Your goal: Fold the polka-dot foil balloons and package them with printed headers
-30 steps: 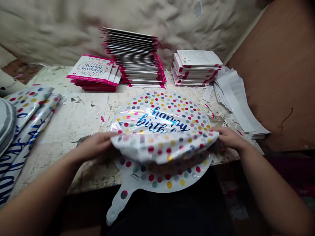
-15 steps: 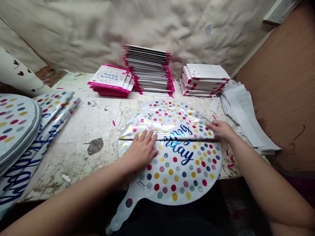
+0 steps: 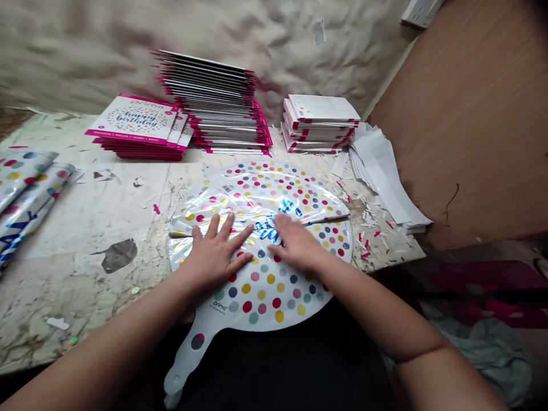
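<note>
A flat foil balloon (image 3: 265,299) with coloured dots and blue lettering lies at the table's front edge, partly overhanging it. Its far part is folded up into a crosswise crease, and its white neck points down toward me at the lower left. My left hand (image 3: 216,251) rests on the balloon with fingers spread, across the left end of the crease. Near the middle, my right hand (image 3: 297,242) lies over the crease beside the blue lettering, fingers extended and slightly blurred. Neither hand grips anything.
Behind the balloon stand a tilted pile of pink-edged birthday packets (image 3: 137,123), a tall packet stack (image 3: 218,103) and a white stack (image 3: 321,123). White paper sheets (image 3: 381,171) lie to the right. More dotted foil balloons (image 3: 29,194) are at the left. Pink scraps (image 3: 363,245) litter the worn table (image 3: 141,297).
My right hand has let go of the balloon's right edge and moved left onto the crease near its middle. My left hand stays on the balloon, fingers spread wider. The view has swung right.
</note>
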Tool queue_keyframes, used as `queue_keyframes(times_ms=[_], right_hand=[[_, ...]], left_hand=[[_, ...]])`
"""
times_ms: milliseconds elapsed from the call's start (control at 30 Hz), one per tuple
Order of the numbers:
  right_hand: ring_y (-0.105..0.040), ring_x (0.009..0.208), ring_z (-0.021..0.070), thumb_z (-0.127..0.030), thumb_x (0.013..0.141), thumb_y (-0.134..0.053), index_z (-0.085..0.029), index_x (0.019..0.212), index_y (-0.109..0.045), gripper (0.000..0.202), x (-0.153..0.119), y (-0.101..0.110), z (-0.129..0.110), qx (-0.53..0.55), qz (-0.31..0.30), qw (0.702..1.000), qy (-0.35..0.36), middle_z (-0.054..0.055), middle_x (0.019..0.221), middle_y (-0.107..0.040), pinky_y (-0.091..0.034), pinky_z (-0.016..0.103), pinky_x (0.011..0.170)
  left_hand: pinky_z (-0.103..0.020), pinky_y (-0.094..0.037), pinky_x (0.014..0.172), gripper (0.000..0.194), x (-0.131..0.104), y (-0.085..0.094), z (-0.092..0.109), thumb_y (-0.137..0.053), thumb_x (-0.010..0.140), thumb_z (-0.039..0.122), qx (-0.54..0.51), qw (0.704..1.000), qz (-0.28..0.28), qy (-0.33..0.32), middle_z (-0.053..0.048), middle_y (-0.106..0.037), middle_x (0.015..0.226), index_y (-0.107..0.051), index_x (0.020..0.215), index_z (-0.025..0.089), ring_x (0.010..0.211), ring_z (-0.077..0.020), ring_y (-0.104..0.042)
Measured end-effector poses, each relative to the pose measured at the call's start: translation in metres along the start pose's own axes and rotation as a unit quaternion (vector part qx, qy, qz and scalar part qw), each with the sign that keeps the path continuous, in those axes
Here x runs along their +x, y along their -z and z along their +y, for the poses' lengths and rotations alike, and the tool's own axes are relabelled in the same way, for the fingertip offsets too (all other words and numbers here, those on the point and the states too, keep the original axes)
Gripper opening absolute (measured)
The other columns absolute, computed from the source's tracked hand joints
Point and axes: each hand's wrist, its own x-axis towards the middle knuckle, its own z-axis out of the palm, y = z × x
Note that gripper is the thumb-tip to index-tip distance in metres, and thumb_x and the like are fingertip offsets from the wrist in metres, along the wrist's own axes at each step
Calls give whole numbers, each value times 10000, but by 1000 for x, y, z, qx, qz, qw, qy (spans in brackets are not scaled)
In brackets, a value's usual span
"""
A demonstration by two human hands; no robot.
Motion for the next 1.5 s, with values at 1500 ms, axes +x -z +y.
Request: queue_keyframes(times_ms=[1500], right_hand=[[-616, 765, 250, -388, 912, -319, -196, 1253, -497, 429, 48, 101, -34, -77, 263, 952, -133, 97, 898, -680, -421, 331, 673]], left_hand=[[-638, -78, 1017, 822, 28, -2, 67, -291, 760, 736, -69, 996, -31, 42, -131, -110, 1511, -187, 1435, 279, 1356, -421, -10]])
